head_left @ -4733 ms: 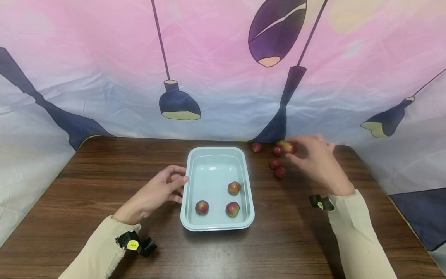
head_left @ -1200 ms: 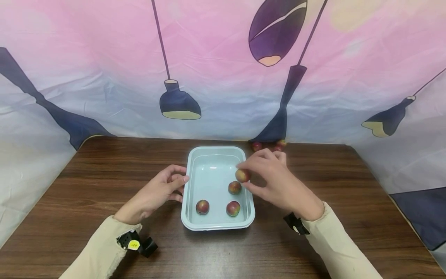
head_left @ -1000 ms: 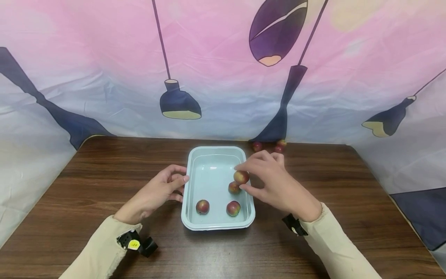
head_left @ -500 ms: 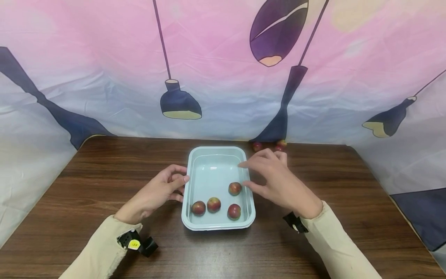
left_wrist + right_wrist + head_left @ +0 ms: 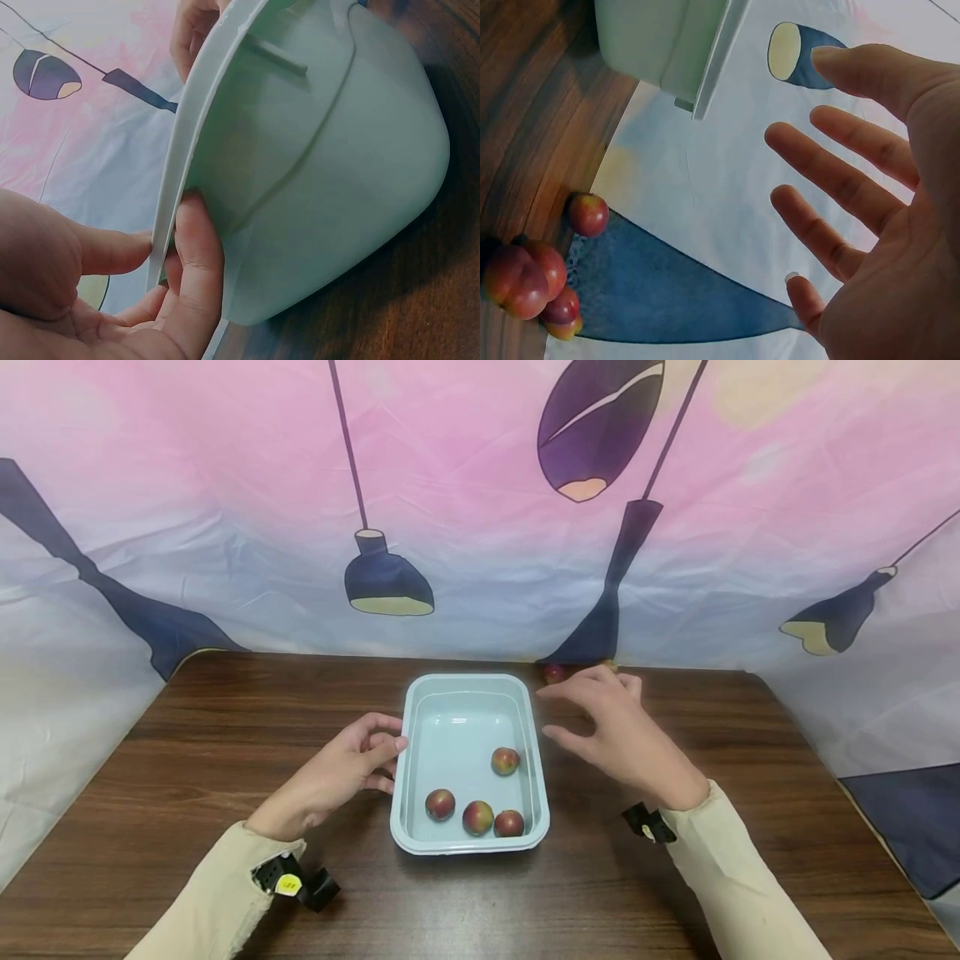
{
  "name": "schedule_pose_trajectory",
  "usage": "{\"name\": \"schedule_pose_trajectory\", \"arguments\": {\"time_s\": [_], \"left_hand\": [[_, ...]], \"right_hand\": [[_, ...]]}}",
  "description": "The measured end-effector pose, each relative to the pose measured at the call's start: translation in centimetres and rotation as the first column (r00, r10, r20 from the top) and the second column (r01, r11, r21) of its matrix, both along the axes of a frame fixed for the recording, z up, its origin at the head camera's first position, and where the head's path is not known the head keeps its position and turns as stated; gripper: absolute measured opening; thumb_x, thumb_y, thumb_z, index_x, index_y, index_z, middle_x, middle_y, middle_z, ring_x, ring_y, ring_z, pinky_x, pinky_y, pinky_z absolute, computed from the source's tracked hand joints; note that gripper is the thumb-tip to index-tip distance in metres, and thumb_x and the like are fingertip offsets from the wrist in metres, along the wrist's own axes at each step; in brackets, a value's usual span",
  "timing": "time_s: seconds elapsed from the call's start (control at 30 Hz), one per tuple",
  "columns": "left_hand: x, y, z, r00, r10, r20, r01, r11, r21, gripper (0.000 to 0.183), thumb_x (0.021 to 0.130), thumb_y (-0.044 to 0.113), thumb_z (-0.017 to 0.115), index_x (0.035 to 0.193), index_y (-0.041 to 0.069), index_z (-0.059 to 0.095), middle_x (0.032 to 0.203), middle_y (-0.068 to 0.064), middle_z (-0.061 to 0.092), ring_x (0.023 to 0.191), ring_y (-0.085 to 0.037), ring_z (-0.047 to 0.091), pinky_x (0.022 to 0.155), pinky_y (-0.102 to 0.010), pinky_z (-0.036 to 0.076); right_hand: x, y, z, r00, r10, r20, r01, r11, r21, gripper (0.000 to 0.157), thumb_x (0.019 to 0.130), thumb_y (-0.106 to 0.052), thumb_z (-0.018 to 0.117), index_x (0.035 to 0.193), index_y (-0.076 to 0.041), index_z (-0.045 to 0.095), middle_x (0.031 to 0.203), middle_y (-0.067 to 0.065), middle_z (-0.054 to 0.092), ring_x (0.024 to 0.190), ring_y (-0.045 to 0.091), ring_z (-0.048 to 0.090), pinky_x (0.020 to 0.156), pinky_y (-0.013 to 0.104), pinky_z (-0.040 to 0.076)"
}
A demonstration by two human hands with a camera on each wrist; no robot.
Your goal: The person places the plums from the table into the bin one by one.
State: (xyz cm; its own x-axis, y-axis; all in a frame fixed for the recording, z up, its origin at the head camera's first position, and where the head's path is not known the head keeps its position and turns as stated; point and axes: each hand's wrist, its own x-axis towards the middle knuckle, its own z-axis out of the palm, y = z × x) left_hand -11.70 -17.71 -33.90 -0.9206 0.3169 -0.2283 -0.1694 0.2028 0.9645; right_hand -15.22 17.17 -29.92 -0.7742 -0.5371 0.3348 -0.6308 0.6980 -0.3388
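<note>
Tray [image 5: 453, 739] is pinched by left hand [image 5: 341, 777], right hand [image 5: 618, 731] loosely spread.

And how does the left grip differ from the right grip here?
The left grip pinches the rim of the tray; the right grip holds nothing.
The left grip is curled at the tray's left side; the right grip is spread open beyond its right side.
Both are bare hands in cream sleeves.
</note>
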Motion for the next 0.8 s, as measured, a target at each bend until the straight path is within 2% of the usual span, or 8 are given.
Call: {"name": "schedule_pose_trajectory", "arguments": {"time_s": [0.2,0.37,0.53,0.8], "left_hand": [[0.0,0.0,0.0,1.0,0.002,-0.001,-0.002,1.0,-0.001,0.044,0.108,0.017,0.05,0.143,-0.005,0.035,0.113,-0.02,0.064,0.086,-0.018,0.069,0.078,-0.032,0.063],[0.0,0.0,0.0,1.0,0.0,0.007,0.0,1.0,-0.001,0.045,0.108,0.018,0.05,0.144,-0.005,0.034,0.114,-0.021,0.064,0.086,-0.019,0.069,0.079,-0.032,0.063],[0.0,-0.1,0.0,1.0,-0.004,0.005,0.004,1.0,-0.008,0.045,0.108,0.019,0.05,0.144,-0.004,0.034,0.116,-0.021,0.064,0.087,-0.019,0.069,0.079,-0.032,0.063],[-0.1,-0.1,-0.1,1.0,-0.004,0.006,0.004,1.0,-0.008,0.046,0.109,0.019,0.05,0.145,-0.004,0.034,0.116,-0.021,0.064,0.087,-0.02,0.069,0.079,-0.032,0.063]], "right_hand": [[-0.5,0.7,0.1,0.998,-0.046,0.038,0.047,0.999,-0.012,0.045,0.09,-0.029,0.081,0.132,-0.025,0.067,0.124,-0.009,0.071,0.108,0.015,0.047,0.089,0.045,0.021],[-0.9,1.2,0.0,0.995,-0.084,0.048,0.084,0.996,-0.002,0.046,0.089,-0.029,0.081,0.133,-0.025,0.067,0.124,-0.008,0.071,0.112,0.017,0.048,0.09,0.047,0.021],[-1.4,1.7,-0.1,0.993,-0.115,0.029,0.115,0.993,0.007,0.044,0.088,-0.028,0.082,0.13,-0.022,0.069,0.117,-0.006,0.072,0.109,0.019,0.048,0.089,0.047,0.02],[-1.7,2.4,-0.3,0.992,-0.128,0.02,0.128,0.992,-0.009,0.042,0.088,-0.025,0.082,0.127,-0.017,0.07,0.114,-0.001,0.072,0.109,0.021,0.049,0.088,0.049,0.019]]}}
